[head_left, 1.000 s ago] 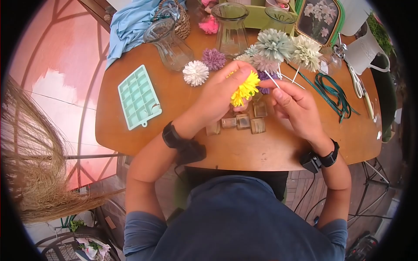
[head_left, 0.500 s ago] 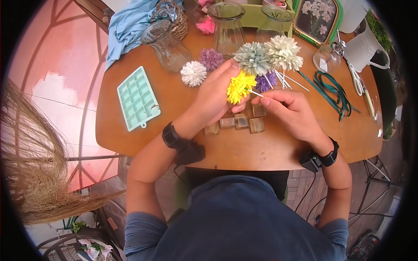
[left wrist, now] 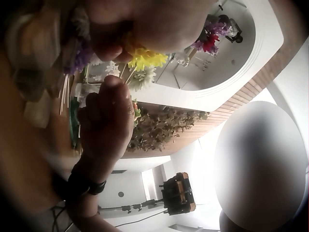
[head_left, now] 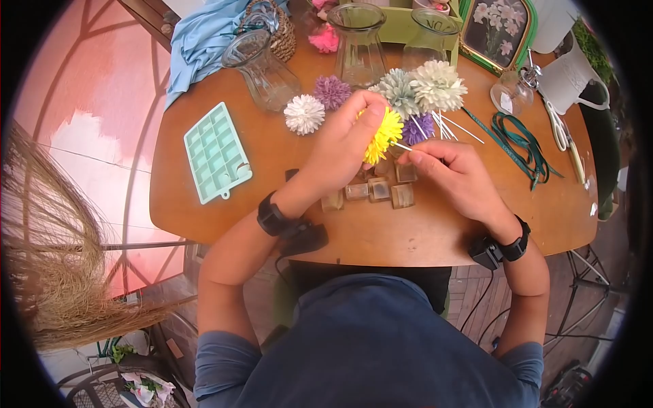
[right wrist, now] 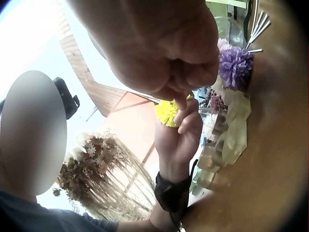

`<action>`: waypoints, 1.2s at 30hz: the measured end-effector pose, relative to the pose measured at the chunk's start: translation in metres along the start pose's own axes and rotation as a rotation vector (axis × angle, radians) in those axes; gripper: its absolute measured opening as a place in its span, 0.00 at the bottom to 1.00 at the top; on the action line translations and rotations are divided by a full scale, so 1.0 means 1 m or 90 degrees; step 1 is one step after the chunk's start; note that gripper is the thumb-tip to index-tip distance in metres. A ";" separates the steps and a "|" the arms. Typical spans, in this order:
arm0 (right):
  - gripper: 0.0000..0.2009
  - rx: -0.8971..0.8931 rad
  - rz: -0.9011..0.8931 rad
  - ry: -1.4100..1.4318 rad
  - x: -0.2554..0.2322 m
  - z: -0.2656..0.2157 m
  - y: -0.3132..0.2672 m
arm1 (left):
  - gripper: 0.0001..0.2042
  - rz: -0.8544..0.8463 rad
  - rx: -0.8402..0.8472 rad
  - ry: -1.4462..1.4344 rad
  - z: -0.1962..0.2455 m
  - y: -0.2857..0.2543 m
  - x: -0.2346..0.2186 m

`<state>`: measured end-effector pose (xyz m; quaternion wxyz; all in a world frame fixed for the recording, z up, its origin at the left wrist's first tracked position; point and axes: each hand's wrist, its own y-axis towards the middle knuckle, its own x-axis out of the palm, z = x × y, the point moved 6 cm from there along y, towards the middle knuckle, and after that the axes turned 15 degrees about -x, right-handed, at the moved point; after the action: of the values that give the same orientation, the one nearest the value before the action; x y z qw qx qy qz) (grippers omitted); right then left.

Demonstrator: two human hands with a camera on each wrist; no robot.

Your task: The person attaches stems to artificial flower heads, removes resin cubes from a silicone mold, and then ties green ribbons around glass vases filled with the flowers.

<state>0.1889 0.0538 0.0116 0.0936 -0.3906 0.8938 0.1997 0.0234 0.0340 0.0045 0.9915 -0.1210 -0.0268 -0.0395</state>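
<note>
The left hand (head_left: 347, 143) grips a yellow flower head (head_left: 385, 134), its thumb across the petals. From the right, the right hand (head_left: 457, 175) pinches a thin white stick (head_left: 403, 146) between thumb and finger, its far end at the flower's underside. In the right wrist view the yellow flower (right wrist: 166, 113) sits between both hands. Just behind them are a pale green flower (head_left: 398, 92), a cream flower (head_left: 437, 85) and a purple flower (head_left: 417, 126). Whether the stick is inside the yellow flower cannot be told.
Small clear blocks (head_left: 379, 190) lie below the hands. A mint tray (head_left: 218, 151) is at the left. Glass vases (head_left: 359, 51), a white flower (head_left: 304, 114) and a mauve flower (head_left: 332, 92) stand or lie behind. Green ribbon (head_left: 520, 149), scissors (head_left: 558, 126) and a white pitcher (head_left: 566, 78) are at the right.
The right hand has moved down and left, bringing the stick to the yellow flower. The left hand has turned slightly over the flower. The pale green and cream flowers have shifted left and down.
</note>
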 end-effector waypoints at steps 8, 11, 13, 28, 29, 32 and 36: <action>0.10 -0.033 -0.039 -0.085 0.009 -0.003 0.002 | 0.12 0.030 0.238 0.257 0.013 -0.015 0.018; 0.11 -0.075 -0.014 -0.019 0.009 0.000 0.002 | 0.16 0.139 0.393 0.331 0.024 -0.021 0.009; 0.12 -0.112 -0.007 0.032 0.008 0.002 0.003 | 0.21 0.200 0.456 0.357 0.030 -0.022 0.000; 0.09 -0.031 -0.012 0.284 0.006 -0.003 -0.002 | 0.19 0.007 0.198 0.152 0.023 -0.013 0.023; 0.09 -0.053 0.002 0.271 0.005 -0.004 -0.001 | 0.18 0.022 0.194 0.152 0.026 -0.013 0.024; 0.12 -0.103 0.078 0.243 -0.007 -0.015 0.000 | 0.17 0.075 0.286 0.221 0.061 -0.009 0.023; 0.15 -0.171 0.198 0.172 -0.046 -0.020 0.005 | 0.21 0.148 0.353 0.354 0.143 0.013 0.009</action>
<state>0.2161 0.0790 0.0464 -0.1116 -0.2803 0.9129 0.2747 0.0270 0.0805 0.1406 0.9538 0.1642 0.2467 0.0503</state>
